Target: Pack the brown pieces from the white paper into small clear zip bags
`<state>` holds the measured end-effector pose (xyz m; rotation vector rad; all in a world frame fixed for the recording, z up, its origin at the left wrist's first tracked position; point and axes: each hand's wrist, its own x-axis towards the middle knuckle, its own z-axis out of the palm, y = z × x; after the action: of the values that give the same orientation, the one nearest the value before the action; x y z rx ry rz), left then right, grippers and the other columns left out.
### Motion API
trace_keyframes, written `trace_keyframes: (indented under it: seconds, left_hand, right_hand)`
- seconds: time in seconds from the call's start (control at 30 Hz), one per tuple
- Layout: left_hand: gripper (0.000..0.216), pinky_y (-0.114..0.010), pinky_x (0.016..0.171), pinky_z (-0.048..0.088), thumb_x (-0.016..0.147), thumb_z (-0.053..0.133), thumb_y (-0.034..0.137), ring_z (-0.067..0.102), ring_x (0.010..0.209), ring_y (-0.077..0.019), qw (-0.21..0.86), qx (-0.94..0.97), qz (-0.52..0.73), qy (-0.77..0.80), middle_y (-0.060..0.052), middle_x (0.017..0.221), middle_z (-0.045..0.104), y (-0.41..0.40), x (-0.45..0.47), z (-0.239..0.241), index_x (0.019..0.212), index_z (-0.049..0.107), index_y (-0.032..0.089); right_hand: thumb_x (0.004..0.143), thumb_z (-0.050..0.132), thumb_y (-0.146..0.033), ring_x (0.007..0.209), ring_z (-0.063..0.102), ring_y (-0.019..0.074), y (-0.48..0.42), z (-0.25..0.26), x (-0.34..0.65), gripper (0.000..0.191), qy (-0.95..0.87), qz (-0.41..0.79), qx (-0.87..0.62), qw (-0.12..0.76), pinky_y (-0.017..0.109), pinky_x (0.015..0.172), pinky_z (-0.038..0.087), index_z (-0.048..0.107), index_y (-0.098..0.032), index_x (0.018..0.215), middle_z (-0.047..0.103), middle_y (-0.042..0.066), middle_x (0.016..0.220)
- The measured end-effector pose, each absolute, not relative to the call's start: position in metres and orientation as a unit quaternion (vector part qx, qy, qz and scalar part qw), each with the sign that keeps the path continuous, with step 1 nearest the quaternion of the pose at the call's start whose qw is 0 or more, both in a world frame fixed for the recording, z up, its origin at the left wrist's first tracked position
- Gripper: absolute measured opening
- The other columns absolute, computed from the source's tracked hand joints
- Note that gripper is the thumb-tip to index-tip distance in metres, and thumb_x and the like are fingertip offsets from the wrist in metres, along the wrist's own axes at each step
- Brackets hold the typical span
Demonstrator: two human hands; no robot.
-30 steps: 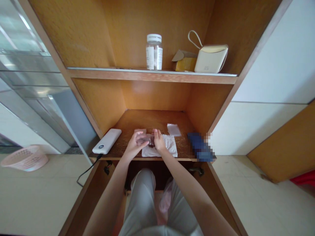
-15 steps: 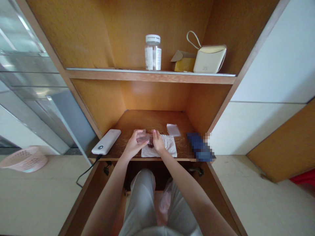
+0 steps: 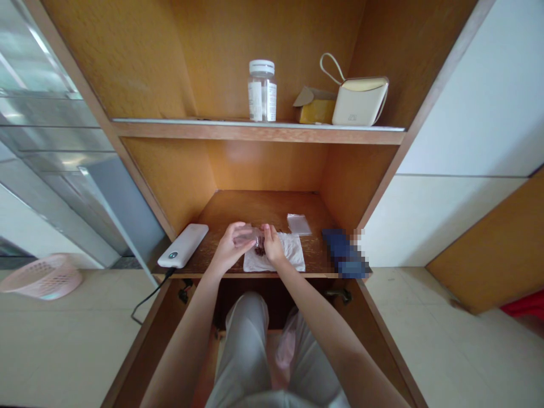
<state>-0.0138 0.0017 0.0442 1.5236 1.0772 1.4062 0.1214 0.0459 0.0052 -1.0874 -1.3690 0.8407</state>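
Both my hands meet over the lower shelf [image 3: 238, 207] of a wooden cabinet. My left hand [image 3: 229, 248] and my right hand [image 3: 272, 247] together pinch a small clear plastic bag [image 3: 251, 237] with dark brown bits inside. The bag is held just above a white tissue [image 3: 291, 255] that lies flat near the shelf's front edge. Another small clear bag [image 3: 298, 224] lies flat behind the tissue.
A white power bank [image 3: 183, 245] with a cable hanging down sits at the shelf's left front. A dark blue object [image 3: 340, 249] lies at the right front. The upper shelf holds a clear jar [image 3: 262, 90], a yellow box [image 3: 313, 107] and a cream pouch [image 3: 359, 101]. A pink basket [image 3: 40, 275] stands on the floor at left.
My hands have kept their place over the tissue; the fingers shifted slightly on the small bag. The view has drifted a little.
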Motion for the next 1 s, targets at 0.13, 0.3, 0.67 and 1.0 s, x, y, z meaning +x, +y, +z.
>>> trace_keyframes:
  seconds: [0.13,0.3,0.67,1.0]
  left_hand:
    - [0.05,-0.044,0.092,0.046,0.065,0.074,0.022,0.061,0.102,-0.0231,0.414,0.567,0.594,0.393,-0.008,0.104,0.066,0.0,-0.012,0.04,0.108,0.048,0.021]
    - [0.048,-0.045,0.09,0.047,0.068,0.073,0.025,0.06,0.103,-0.0236,0.436,0.525,0.624,0.381,-0.008,0.105,0.066,0.002,-0.013,0.026,0.109,0.048,0.021]
    - [0.055,-0.042,0.089,0.049,0.067,0.074,0.021,0.057,0.11,-0.0253,0.48,0.489,0.639,0.348,-0.007,0.118,0.06,0.001,-0.02,0.018,0.116,0.049,0.024]
    - [0.059,-0.044,0.087,0.051,0.067,0.074,0.025,0.058,0.108,-0.028,0.534,0.481,0.596,0.358,-0.011,0.118,0.06,0.001,-0.021,0.016,0.12,0.049,0.022]
  right_hand:
    - [0.091,0.027,-0.046,0.088,0.057,0.0188,0.043,0.008,0.122,0.036,-0.585,0.342,-0.46,0.573,0.031,0.081,0.042,0.053,-0.021,0.09,0.062,0.008,0.093]
    - [0.092,0.027,-0.041,0.086,0.056,0.0184,0.04,0.01,0.125,0.035,-0.596,0.285,-0.463,0.591,0.032,0.081,0.042,0.054,-0.021,0.083,0.059,0.007,0.086]
    - [0.079,0.05,-0.024,0.097,0.052,0.0196,0.025,0.022,0.127,0.012,-0.671,0.207,-0.373,0.606,0.035,0.089,0.041,0.06,-0.02,0.077,0.053,0.007,0.095]
    - [0.082,0.043,-0.02,0.105,0.048,0.0197,0.026,0.018,0.129,0.014,-0.649,0.182,-0.393,0.625,0.033,0.09,0.041,0.057,-0.019,0.082,0.05,0.01,0.104]
